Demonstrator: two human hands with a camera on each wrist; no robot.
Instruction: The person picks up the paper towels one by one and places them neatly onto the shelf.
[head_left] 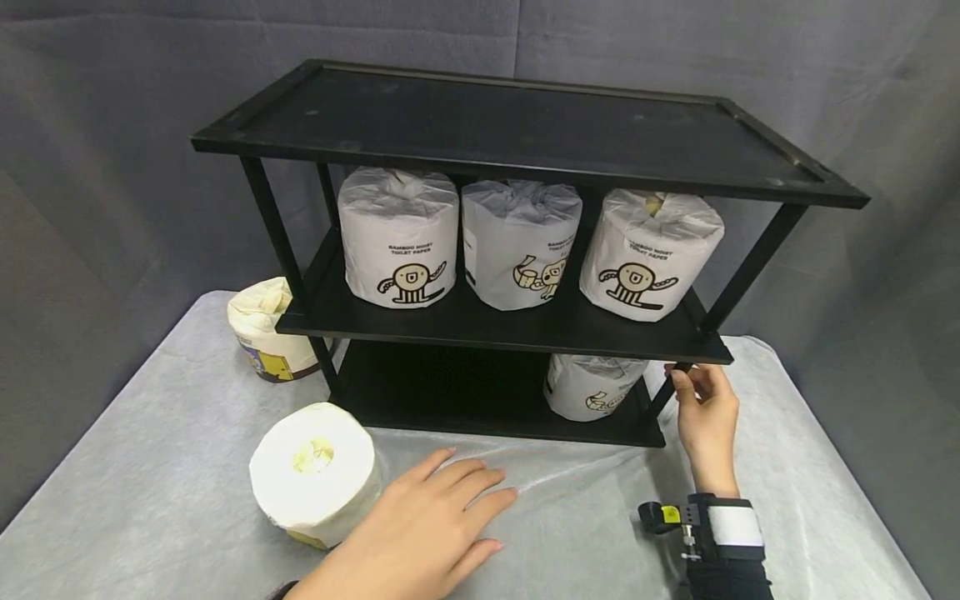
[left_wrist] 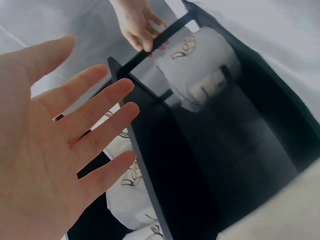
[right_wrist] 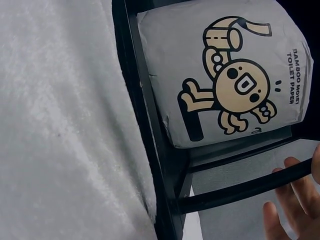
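Note:
My right hand is at the right end of a black shelf rack, thumb and fingers pinching its lower front post. Just left of that hand, a wrapped toilet paper roll stands on the bottom shelf. My left hand hovers in front of the rack with its fingers spread and holds nothing; the left wrist view shows its bare palm. Beside it on the table stands a toilet paper roll in pale wrapping, partly overlapped by the hand in the head view.
Three wrapped rolls stand on the middle shelf: left, centre and right. Another roll with a yellow print sits on the cloth-covered table left of the rack. Grey curtain hangs behind.

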